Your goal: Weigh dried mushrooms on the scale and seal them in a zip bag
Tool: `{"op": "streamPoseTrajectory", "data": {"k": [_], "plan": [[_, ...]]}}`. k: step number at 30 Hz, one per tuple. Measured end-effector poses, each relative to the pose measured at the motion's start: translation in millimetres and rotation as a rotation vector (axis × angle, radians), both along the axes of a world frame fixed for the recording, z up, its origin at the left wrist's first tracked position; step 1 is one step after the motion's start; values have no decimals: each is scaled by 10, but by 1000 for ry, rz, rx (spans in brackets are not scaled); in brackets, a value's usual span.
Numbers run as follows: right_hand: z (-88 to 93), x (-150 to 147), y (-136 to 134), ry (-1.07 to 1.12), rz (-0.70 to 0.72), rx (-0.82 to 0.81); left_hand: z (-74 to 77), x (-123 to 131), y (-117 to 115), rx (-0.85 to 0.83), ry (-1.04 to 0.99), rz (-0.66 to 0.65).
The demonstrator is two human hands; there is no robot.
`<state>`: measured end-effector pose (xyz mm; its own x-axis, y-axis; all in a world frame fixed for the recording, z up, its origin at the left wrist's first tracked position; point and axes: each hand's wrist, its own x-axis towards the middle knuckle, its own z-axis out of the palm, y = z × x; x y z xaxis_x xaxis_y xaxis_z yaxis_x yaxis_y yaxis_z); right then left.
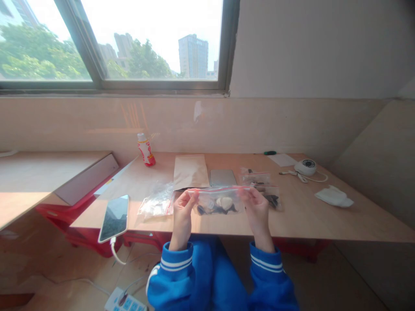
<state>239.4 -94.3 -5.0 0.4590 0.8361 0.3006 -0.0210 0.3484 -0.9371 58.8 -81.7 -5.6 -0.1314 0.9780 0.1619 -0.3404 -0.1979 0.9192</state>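
Observation:
Between my hands a clear zip bag (218,206) with a red line along its top hangs over the table's front edge. Dark and pale pieces lie inside it; their kind I cannot make out. My left hand (183,216) pinches the bag's top left corner, and my right hand (257,212) grips the top right corner. Behind the bag are a brown paper pouch (191,170) and a flat grey square device (223,177). More zip bags with dark pieces (274,194) lie beyond my right hand. Left of my left hand is a pile of clear plastic bags (157,202).
A charging phone (115,218) overhangs the table's left front edge. A red and white bottle (146,150) stands at the back left. On the right are a white fan (305,167) with a cable, a white cloth or tissue (333,197), paper (282,160) and a green tool (269,153).

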Motion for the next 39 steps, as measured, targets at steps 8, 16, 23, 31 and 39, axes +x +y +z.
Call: {"op": "streamPoseTrajectory", "data": {"k": [8,16,23,31,39], "plan": [[23,-88,-11,8,20,71,42,7,-46,60,57,136],[-25,-153,2,169,265,64,-7,51,-67,76,58,38],[-88,-164,55,-44,155,-16,-2,38,-75,117,92,93],[-9,-200,-37,-155,161,29,26,-64,-103,47,132,111],[-17,-264,-43,-137,118,62,-5,-57,-113,59,129,227]]}}
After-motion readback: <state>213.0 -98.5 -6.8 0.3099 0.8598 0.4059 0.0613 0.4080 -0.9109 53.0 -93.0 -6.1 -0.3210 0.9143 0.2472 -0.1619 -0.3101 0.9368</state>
